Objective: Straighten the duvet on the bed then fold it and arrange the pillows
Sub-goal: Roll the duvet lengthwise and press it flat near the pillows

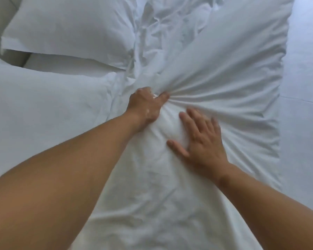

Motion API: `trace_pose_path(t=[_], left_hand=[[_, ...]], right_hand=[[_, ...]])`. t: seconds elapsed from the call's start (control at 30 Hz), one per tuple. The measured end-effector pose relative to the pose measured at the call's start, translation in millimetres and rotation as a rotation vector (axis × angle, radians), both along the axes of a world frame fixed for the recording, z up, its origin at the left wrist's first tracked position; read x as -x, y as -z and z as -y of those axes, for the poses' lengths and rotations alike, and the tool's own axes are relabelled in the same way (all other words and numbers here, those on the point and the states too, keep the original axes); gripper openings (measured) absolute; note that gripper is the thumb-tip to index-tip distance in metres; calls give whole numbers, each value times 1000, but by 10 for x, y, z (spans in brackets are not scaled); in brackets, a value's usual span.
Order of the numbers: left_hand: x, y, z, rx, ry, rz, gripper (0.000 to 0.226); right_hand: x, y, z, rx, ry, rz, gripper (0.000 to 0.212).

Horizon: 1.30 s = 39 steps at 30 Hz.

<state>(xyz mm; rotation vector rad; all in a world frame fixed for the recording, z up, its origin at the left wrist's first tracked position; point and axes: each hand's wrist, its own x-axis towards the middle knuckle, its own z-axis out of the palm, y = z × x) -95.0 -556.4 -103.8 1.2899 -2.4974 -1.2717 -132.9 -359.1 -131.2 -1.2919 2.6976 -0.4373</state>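
The left hand (145, 104) pinches a bunch of the white duvet (224, 74) at the frame's centre. The right hand (201, 138) presses flat on it just beside, fingers spread. Two pillows (70, 27) lie at upper left and left.

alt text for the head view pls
The left hand grips a bunch of fabric on a large white pillow while the right hand presses flat on it. An upper-left pillow and a left pillow lie beside it, the bed sheet at right.
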Motion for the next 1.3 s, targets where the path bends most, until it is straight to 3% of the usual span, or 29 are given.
trace_pose_path(t=[0.1,0.17,0.33,0.47,0.57,0.7,0.83,0.93,1.0,1.07,1.2,1.3], left_hand=[[-319,-195,500,69,-137,-64,49],[-520,-2,749,131,-224,-17,51],[-660,1043,443,83,-34,399,72],[-606,1181,452,161,9,461,76],[-561,947,714,113,33,386,71],[-577,793,873,239,-121,293,60],[-556,978,590,203,-111,416,62],[-482,795,91,432,71,282,70],[-575,683,-434,533,403,120,71],[-815,771,-812,551,687,185,74],[-1300,1047,-803,551,720,251,73],[-1610,1066,-825,557,754,285,78]], right_hand=[[117,-236,408,29,46,-17,84],[194,-172,584,-61,92,55,87],[302,677,451,-452,17,117,94],[483,912,469,-439,12,185,95],[503,744,561,-403,18,243,96],[408,335,396,-269,37,205,83],[106,493,-147,-416,44,116,85],[103,704,-216,-413,48,180,86],[162,629,-144,-408,55,224,88],[110,516,-197,-368,86,242,83],[-506,492,-793,-322,77,115,77],[-711,637,-1150,-355,78,152,78]])
